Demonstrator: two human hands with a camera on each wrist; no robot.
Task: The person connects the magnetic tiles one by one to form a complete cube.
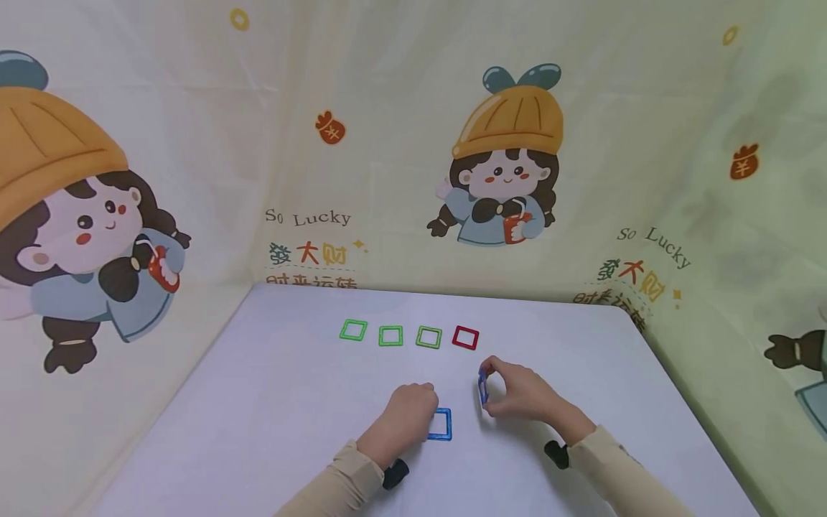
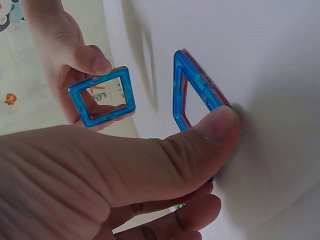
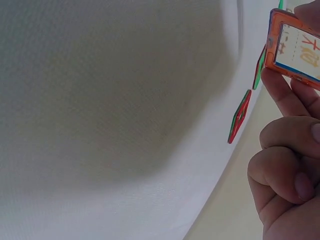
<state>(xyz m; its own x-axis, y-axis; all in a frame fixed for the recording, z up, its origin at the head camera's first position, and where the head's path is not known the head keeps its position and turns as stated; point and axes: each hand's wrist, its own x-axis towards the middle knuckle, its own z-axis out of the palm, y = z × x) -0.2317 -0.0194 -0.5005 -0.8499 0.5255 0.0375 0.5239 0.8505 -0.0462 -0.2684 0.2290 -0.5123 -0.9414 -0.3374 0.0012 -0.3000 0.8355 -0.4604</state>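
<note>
Two hollow square frames (image 1: 449, 424) (image 1: 482, 388), translucent blue — left grip (image 1: 404, 416) pinching one, right grip (image 1: 522, 391) pinching orange-backed other.

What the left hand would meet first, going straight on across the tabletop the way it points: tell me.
The left hand would probably meet the red square ahead first, though its exact line and depth are hard to judge.

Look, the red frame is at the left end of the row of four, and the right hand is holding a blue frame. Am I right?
Not quite: the head view shows the red frame at the right end of the row of four. The right hand is holding a blue frame.
</note>
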